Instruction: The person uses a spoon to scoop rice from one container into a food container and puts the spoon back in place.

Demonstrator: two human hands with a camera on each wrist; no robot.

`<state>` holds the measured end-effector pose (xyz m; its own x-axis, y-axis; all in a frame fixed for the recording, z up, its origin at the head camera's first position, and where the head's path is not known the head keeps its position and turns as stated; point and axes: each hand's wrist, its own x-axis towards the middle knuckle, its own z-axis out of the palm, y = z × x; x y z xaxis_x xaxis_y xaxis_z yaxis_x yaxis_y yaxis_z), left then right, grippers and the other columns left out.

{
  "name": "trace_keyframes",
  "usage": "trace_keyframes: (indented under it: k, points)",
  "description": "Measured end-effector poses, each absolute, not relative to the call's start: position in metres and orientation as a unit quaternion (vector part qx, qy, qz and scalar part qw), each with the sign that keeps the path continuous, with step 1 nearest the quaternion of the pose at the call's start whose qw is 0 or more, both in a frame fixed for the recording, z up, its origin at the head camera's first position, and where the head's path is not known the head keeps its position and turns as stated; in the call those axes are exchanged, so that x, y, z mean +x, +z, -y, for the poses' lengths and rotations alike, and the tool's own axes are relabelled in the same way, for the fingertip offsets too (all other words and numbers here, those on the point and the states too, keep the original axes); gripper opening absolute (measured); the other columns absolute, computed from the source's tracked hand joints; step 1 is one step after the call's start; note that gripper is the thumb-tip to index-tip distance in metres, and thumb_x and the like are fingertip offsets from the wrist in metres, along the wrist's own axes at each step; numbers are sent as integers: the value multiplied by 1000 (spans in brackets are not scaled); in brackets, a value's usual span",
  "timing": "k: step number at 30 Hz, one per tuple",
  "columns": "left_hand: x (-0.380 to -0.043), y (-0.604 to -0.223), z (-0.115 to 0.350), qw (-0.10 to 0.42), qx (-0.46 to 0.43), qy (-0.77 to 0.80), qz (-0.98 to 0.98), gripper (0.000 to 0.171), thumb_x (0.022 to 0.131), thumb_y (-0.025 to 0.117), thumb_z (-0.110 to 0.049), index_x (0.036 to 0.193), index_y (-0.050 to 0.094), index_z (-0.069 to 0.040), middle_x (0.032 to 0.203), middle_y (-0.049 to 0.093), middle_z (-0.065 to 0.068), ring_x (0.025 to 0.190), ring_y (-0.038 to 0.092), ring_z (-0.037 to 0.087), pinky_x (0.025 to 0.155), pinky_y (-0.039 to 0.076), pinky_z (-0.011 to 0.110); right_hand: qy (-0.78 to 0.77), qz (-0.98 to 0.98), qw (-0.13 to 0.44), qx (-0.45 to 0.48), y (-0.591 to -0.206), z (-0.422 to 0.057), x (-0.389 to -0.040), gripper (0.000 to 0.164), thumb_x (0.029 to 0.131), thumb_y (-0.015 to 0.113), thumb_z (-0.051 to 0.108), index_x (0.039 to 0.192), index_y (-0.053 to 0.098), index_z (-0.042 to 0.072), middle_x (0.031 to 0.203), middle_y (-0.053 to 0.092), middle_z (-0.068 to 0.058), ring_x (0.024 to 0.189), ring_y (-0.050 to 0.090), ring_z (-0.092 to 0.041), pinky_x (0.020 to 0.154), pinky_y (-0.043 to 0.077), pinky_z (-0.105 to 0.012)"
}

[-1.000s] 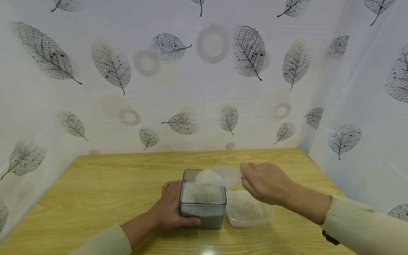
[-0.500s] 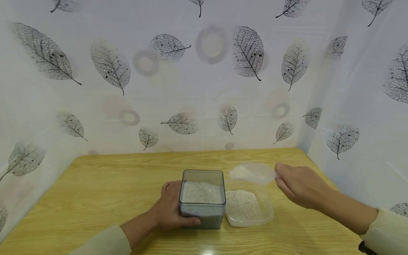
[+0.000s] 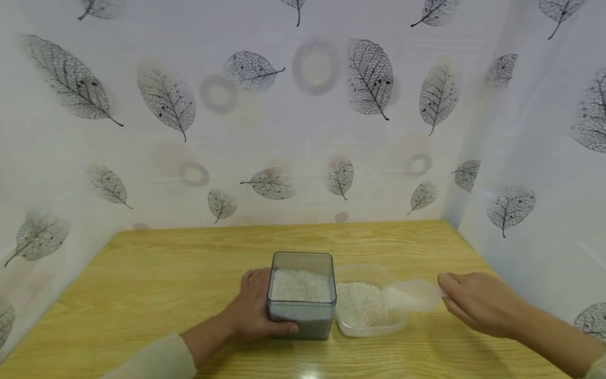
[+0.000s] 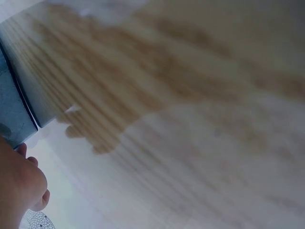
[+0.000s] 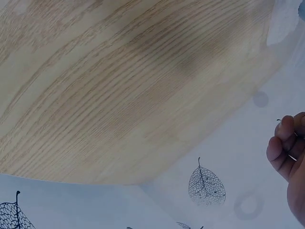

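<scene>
Right hand (image 3: 478, 304) grips scoop (image 3: 418, 295) (long axis left-right), pointing left across right rim of tub (image 3: 368, 332); left hand (image 3: 254, 310) holds grey box (image 3: 311, 319).

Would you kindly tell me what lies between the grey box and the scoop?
In the head view, rice in the clear tub lies between the grey box and the scoop, whose tip overlaps the tub.
</scene>
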<state>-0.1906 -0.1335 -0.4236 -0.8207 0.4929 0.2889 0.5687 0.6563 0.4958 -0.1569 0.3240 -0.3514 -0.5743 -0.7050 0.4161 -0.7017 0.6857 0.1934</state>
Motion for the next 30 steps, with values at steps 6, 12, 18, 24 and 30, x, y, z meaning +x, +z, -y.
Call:
trace_keyframes:
  k: [6,12,18,24,30]
  points:
    - [-190,-424,133,66,-293,-296,907,107,64,77,-74,141,37,-12,129,49,-1,123,42,20,109,18,52,-16,873,249,419,-348,-331,-161,23,87,59,13,81,39,21,72,19,21,59,15,5,53,18,-13]
    - [-190,-424,133,69,-295,-296,906,106,65,77,-74,141,38,-12,130,50,-1,124,42,21,110,19,53,-27,866,258,427,-344,-334,-162,19,93,51,18,80,38,20,71,20,21,59,17,4,54,21,-16]
    - [-190,-423,133,66,-295,-296,906,108,65,77,-74,143,36,-11,131,49,-1,124,41,21,110,18,52,-36,864,254,432,-339,-338,-163,19,93,51,19,80,37,21,71,20,21,60,15,5,53,21,-15]
    - [-190,-422,133,65,-294,-293,907,107,65,77,-74,142,36,-12,131,49,-2,124,41,20,110,19,52,-49,865,254,430,-334,-344,-165,20,97,46,22,79,36,21,71,18,20,61,12,4,53,18,-16]
    - [-190,-422,133,58,-293,-299,906,106,65,78,-72,142,36,-12,130,49,-1,123,41,20,110,18,52,-58,862,257,432,-331,-345,-168,22,100,41,24,78,36,21,71,19,20,61,11,3,54,18,-16]
